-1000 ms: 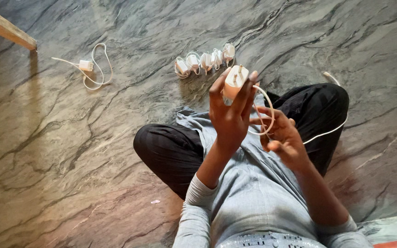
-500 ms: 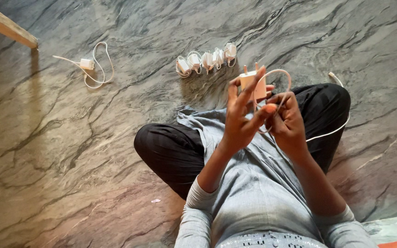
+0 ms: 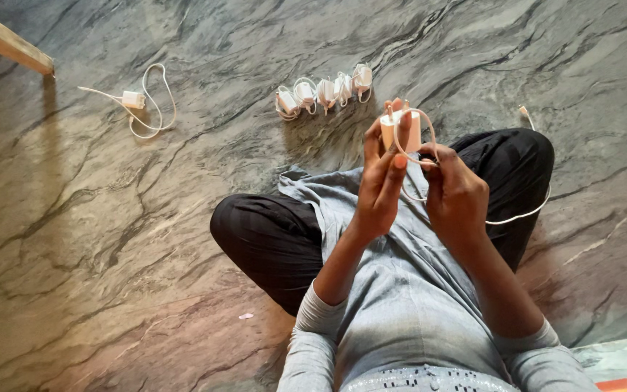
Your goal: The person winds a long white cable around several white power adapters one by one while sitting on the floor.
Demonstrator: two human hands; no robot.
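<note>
My left hand [image 3: 380,181] holds a white plug charger [image 3: 401,129] upright in front of me, prongs up. My right hand [image 3: 457,194] pinches the charger's white cable [image 3: 413,149], which loops around the charger body. The rest of the cable trails over my right knee [image 3: 520,156] to a connector end [image 3: 524,112] on the floor. I sit cross-legged in black trousers and a grey shirt.
A row of several white chargers with wound cables [image 3: 324,92] lies on the grey marbled floor [image 3: 110,239] ahead. One charger with a loose cable [image 3: 138,101] lies at the far left. A wooden edge [image 3: 5,43] crosses the top left corner.
My left hand has carried the charger to the right, toward my right hand. My right hand has closed on the cable and brought a loop around the charger.
</note>
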